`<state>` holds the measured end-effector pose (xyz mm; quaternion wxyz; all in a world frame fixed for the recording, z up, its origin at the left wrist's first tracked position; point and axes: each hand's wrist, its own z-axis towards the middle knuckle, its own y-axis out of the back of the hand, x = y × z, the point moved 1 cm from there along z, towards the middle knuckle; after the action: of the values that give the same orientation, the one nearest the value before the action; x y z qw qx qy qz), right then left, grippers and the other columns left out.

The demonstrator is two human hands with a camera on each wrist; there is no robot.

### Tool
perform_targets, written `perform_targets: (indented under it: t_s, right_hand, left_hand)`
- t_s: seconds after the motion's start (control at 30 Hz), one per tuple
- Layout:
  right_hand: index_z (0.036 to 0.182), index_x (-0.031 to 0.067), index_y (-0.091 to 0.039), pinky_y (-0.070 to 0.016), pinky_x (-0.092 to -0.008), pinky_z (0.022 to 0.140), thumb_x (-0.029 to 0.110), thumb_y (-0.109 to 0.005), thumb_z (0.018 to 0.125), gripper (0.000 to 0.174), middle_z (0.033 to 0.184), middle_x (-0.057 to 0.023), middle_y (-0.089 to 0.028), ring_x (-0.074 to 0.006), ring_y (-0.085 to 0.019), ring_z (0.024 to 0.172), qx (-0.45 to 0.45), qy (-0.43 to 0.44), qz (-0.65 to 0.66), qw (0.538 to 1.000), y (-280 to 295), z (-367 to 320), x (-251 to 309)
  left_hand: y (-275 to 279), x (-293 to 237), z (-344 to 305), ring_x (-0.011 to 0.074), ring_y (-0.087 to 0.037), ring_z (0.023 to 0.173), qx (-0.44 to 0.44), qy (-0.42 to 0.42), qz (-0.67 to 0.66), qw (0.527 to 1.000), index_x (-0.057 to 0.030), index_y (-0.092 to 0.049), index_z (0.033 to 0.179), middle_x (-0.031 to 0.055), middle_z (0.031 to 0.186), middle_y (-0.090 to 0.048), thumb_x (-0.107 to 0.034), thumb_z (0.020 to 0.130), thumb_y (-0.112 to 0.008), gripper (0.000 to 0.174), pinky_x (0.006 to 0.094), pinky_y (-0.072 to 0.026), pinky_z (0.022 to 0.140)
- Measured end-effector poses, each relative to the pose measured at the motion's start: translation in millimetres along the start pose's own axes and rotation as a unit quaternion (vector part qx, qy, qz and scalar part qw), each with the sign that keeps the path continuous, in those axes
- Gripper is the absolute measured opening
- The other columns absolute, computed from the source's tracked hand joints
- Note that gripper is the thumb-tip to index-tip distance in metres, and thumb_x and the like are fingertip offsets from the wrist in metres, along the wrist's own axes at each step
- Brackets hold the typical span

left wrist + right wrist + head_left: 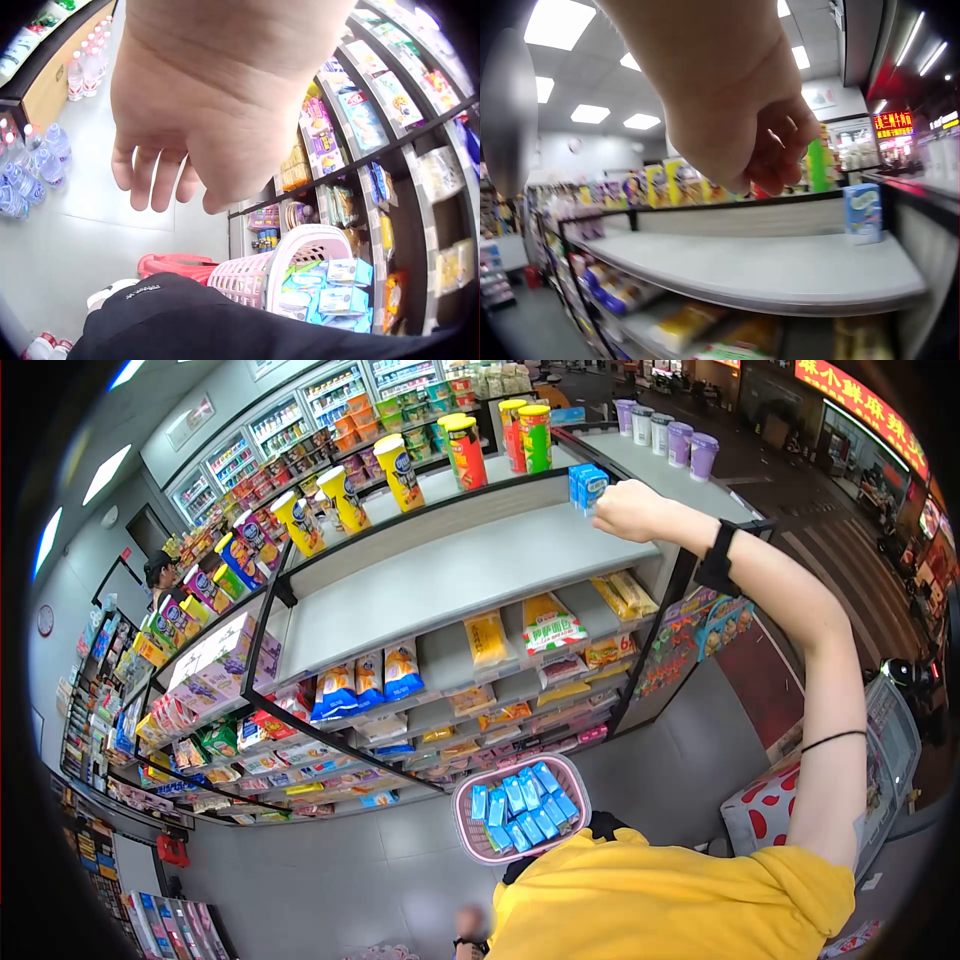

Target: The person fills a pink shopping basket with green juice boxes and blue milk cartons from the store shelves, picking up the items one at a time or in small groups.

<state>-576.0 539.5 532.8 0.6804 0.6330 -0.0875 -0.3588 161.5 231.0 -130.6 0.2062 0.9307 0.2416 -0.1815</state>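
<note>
Small blue drink cartons (588, 485) stand upright in the back right corner of the top shelf (430, 575). My right hand (632, 510) is right beside them, its fingers loosely curled. In the right wrist view, a blue carton (863, 214) stands apart from that hand, and nothing shows between the fingers. My left hand (202, 127) hangs at my side with relaxed fingers and holds nothing. Below it in the left wrist view is a pink-and-white basket (244, 277). Several more blue cartons (525, 805) lie in the basket.
Yellow, red and green chip canisters (400, 472) line the ledge behind the top shelf. Purple and white cups (678, 443) stand on the counter at right. Packaged bread (552, 625) fills the lower shelves. Water bottles (51, 161) stand on the floor at left.
</note>
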Motion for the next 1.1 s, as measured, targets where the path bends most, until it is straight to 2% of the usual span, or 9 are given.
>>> perform_targets:
  t_s: [0.13,0.17,0.27,0.3,0.43,0.67,0.8,0.93,1.1]
  right_hand:
    - [0.092,-0.0015,-0.063,-0.0534,-0.0471,0.084,0.011,-0.071,0.074,0.024,0.093,-0.0200,-0.065,-0.0396,-0.064,0.096,0.026,-0.001,-0.024,0.999,-48,44,-81]
    - [0.107,-0.0012,-0.057,-0.0527,-0.0452,0.090,0.004,-0.074,0.069,0.042,0.111,-0.0206,-0.060,-0.0389,-0.059,0.110,0.015,-0.038,-0.002,0.999,-53,56,-93]
    - [0.119,0.0015,-0.053,-0.0533,-0.0439,0.093,0.009,-0.082,0.066,0.061,0.121,-0.0193,-0.057,-0.0364,-0.058,0.116,0.033,-0.066,-0.025,0.997,-81,85,-120]
    - [0.127,0.0005,-0.049,-0.0521,-0.0437,0.096,0.008,-0.089,0.057,0.081,0.128,-0.0189,-0.054,-0.0359,-0.055,0.122,0.087,-0.080,-0.012,0.993,-78,90,-116]
    - [0.141,0.0001,-0.040,-0.0505,-0.0434,0.101,0.010,-0.094,0.049,0.108,0.142,-0.0178,-0.048,-0.0348,-0.052,0.128,0.053,-0.068,-0.017,0.996,-114,122,-131]
    - [0.128,-0.0001,-0.054,-0.0520,-0.0420,0.099,0.010,-0.095,0.049,0.089,0.136,-0.0153,-0.055,-0.0327,-0.053,0.128,0.219,-0.115,0.006,0.969,-143,155,-145]
    - [0.123,0.0017,-0.059,-0.0528,-0.0389,0.099,0.006,-0.093,0.052,0.079,0.134,-0.0157,-0.058,-0.0345,-0.050,0.132,0.121,-0.082,-0.016,0.989,-149,154,-145]
    - [0.124,0.0019,-0.059,-0.0519,-0.0454,0.100,0.002,-0.091,0.053,0.078,0.129,-0.0129,-0.059,-0.0341,-0.053,0.126,0.098,-0.115,-0.027,0.988,-157,152,-145]
    - [0.124,0.0058,-0.062,-0.0498,-0.0466,0.100,0.000,-0.083,0.066,0.061,0.127,-0.0124,-0.059,-0.0324,-0.054,0.123,0.072,-0.130,-0.048,0.988,-150,155,-138]
  left_hand:
    - [-23,43,5,0.0194,-0.067,0.067,-0.016,0.003,-0.040,0.999,-0.0008,-0.058,0.109,0.0098,0.087,-0.070,-0.024,0.095,-0.062,0.027,0.0333,-0.0486,0.056]
    - [-31,53,0,0.0197,-0.067,0.067,-0.019,0.013,-0.059,0.998,0.0004,-0.060,0.108,0.0107,0.087,-0.070,-0.024,0.094,-0.063,0.028,0.0345,-0.0504,0.058]
    - [-55,64,-17,0.0203,-0.068,0.069,-0.020,0.032,-0.091,0.995,0.0015,-0.062,0.108,0.0118,0.087,-0.070,-0.023,0.093,-0.064,0.029,0.0359,-0.0523,0.061]
    - [-63,62,-23,0.0204,-0.068,0.069,-0.018,0.035,-0.097,0.995,0.0014,-0.061,0.108,0.0119,0.088,-0.070,-0.023,0.092,-0.064,0.030,0.0360,-0.0524,0.061]
    - [-87,59,-46,0.0211,-0.067,0.071,-0.011,0.045,-0.109,0.993,0.0013,-0.061,0.109,0.0122,0.090,-0.070,-0.023,0.092,-0.065,0.030,0.0364,-0.0525,0.063]
    - [-109,43,-66,0.0222,-0.067,0.074,-0.020,0.055,-0.123,0.991,0.0011,-0.060,0.111,0.0129,0.093,-0.069,-0.022,0.090,-0.066,0.032,0.0370,-0.0528,0.066]
    - [-109,37,-67,0.0228,-0.067,0.076,-0.022,0.053,-0.119,0.991,0.0010,-0.060,0.112,0.0133,0.095,-0.069,-0.022,0.089,-0.067,0.033,0.0374,-0.0529,0.068]
    - [-107,33,-70,0.0234,-0.066,0.078,-0.025,0.047,-0.114,0.992,0.0008,-0.059,0.113,0.0137,0.097,-0.069,-0.022,0.088,-0.067,0.034,0.0378,-0.0531,0.070]
    - [-106,33,-76,0.0242,-0.066,0.081,-0.027,0.047,-0.115,0.992,0.0007,-0.059,0.114,0.0141,0.099,-0.068,-0.022,0.087,-0.068,0.036,0.0383,-0.0533,0.072]
